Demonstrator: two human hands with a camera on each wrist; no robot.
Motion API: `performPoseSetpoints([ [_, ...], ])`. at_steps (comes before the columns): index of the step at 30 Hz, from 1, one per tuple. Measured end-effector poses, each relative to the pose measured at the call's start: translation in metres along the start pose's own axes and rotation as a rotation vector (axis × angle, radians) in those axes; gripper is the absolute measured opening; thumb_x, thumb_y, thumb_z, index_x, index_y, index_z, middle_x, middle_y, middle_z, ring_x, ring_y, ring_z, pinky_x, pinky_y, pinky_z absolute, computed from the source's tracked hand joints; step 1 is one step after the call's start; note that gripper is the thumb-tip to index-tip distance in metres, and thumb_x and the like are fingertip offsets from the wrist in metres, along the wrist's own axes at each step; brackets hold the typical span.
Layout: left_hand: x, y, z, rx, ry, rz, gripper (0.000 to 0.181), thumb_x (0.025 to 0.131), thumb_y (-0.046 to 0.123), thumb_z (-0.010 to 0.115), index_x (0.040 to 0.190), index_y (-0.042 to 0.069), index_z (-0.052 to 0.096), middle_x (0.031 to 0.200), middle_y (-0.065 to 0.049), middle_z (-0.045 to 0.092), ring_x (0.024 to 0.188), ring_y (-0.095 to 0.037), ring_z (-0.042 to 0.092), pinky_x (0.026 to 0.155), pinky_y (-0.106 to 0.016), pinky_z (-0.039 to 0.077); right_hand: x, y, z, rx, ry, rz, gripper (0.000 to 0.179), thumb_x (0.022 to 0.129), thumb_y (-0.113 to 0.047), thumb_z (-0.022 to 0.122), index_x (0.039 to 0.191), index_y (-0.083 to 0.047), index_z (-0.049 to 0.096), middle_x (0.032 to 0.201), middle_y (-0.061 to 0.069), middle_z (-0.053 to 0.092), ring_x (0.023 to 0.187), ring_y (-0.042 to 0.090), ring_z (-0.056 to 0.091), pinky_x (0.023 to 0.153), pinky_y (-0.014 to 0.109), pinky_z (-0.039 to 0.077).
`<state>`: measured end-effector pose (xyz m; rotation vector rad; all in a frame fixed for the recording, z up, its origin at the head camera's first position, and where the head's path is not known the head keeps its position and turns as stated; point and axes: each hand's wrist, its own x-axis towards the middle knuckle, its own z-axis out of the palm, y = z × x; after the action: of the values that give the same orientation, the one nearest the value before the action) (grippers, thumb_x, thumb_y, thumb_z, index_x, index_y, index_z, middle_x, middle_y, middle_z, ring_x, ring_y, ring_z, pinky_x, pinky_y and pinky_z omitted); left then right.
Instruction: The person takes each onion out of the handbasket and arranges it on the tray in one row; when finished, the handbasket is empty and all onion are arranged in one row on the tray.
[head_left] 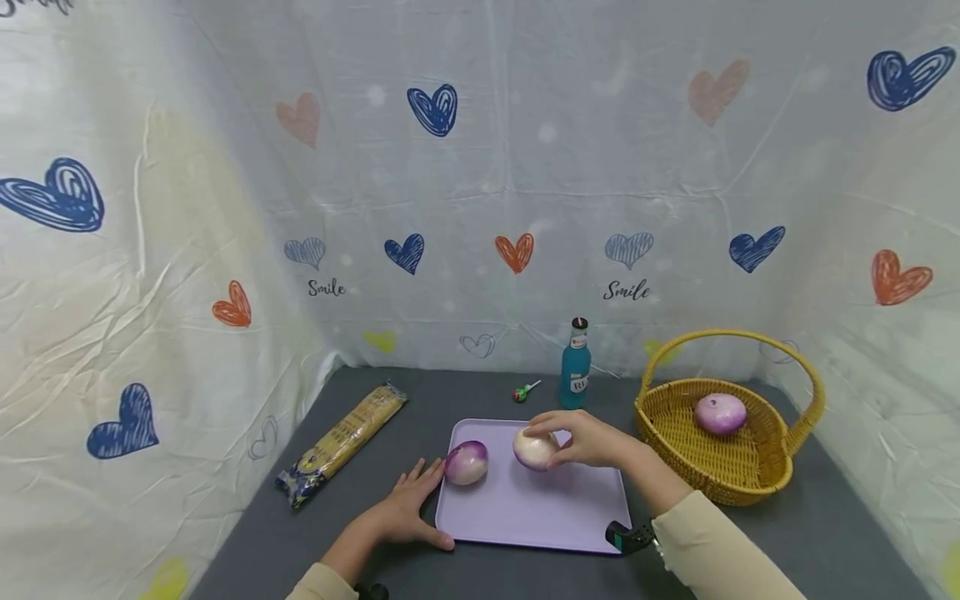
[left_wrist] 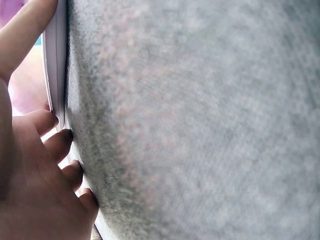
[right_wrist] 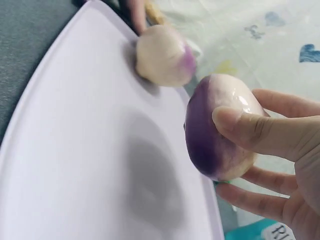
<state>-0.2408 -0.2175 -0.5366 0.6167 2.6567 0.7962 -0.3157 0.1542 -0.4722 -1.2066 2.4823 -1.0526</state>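
A lilac tray (head_left: 555,517) lies on the grey table. Above it my right hand (head_left: 588,440) pinches a purple-and-white turnip (right_wrist: 220,127) between thumb and fingers. Its shadow falls on the tray below, apart from it. A second turnip (head_left: 467,463) rests at the tray's left side. My left hand (head_left: 405,508) lies at the tray's left edge, fingers spread and thumb by the near corner. In the left wrist view, the fingertips (left_wrist: 62,137) are beside the tray's rim. A third turnip (head_left: 721,414) sits in the yellow wicker basket (head_left: 697,462) on the right.
A long yellow packet, apparently noodles (head_left: 345,442), lies at the left. Behind the tray are a small lollipop (head_left: 522,391) and an upright blue bottle (head_left: 575,371). The basket's handle (head_left: 806,392) arches upward. A heart-printed sheet (head_left: 450,192) hangs around the table.
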Motion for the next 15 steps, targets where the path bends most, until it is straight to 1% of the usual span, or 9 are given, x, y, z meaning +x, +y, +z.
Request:
performPoseSetpoints([
  [3, 0.001, -0.001, 0.000, -0.003, 0.001, -0.007, 0.123, 0.070, 0.056, 0.087, 0.161, 0.006, 0.022, 0.168, -0.016, 0.018, 0.154, -0.047, 0.004, 0.119, -0.070, 0.006, 0.004, 0.002, 0.007, -0.015, -0.012, 0.008, 0.053, 0.082, -0.019, 0.083, 0.132, -0.011, 0.068, 0.143, 0.017, 0.057, 0.130, 0.038, 0.055, 0.082, 0.031, 0.061],
  [6, 0.001, -0.002, -0.001, -0.003, 0.005, -0.005, 0.123, 0.070, 0.056, 0.087, 0.161, 0.005, 0.022, 0.168, -0.016, 0.018, 0.154, -0.047, 0.004, 0.119, -0.070, 0.006, 0.007, 0.004, 0.013, -0.017, -0.027, 0.026, 0.053, 0.082, -0.019, 0.083, 0.132, -0.011, 0.068, 0.144, 0.018, 0.057, 0.132, 0.039, 0.053, 0.086, 0.041, 0.061],
  [9, 0.002, -0.002, 0.000, 0.002, 0.009, 0.001, 0.123, 0.070, 0.056, 0.087, 0.161, 0.005, 0.022, 0.168, -0.017, 0.019, 0.154, -0.047, 0.004, 0.119, -0.070, 0.006, 0.008, 0.004, 0.017, -0.038, -0.040, 0.029, 0.051, 0.083, -0.019, 0.083, 0.131, -0.011, 0.069, 0.143, 0.017, 0.058, 0.133, 0.040, 0.053, 0.090, 0.050, 0.058],
  [11, 0.002, -0.003, 0.000, 0.004, 0.011, 0.002, 0.123, 0.070, 0.056, 0.088, 0.161, 0.005, 0.022, 0.168, -0.017, 0.019, 0.154, -0.047, 0.004, 0.119, -0.070, 0.006, 0.009, 0.005, 0.020, -0.071, -0.047, 0.023, 0.050, 0.083, -0.019, 0.083, 0.130, -0.012, 0.069, 0.142, 0.017, 0.059, 0.132, 0.039, 0.054, 0.092, 0.051, 0.057],
  [15, 0.002, -0.003, 0.001, 0.001, 0.004, -0.001, 0.123, 0.070, 0.057, 0.087, 0.161, 0.006, 0.021, 0.168, -0.016, 0.018, 0.154, -0.047, 0.004, 0.119, -0.070, 0.006, 0.008, 0.006, 0.025, -0.124, -0.052, 0.016, 0.051, 0.082, -0.019, 0.084, 0.130, -0.012, 0.069, 0.140, 0.015, 0.060, 0.131, 0.036, 0.055, 0.093, 0.047, 0.057],
])
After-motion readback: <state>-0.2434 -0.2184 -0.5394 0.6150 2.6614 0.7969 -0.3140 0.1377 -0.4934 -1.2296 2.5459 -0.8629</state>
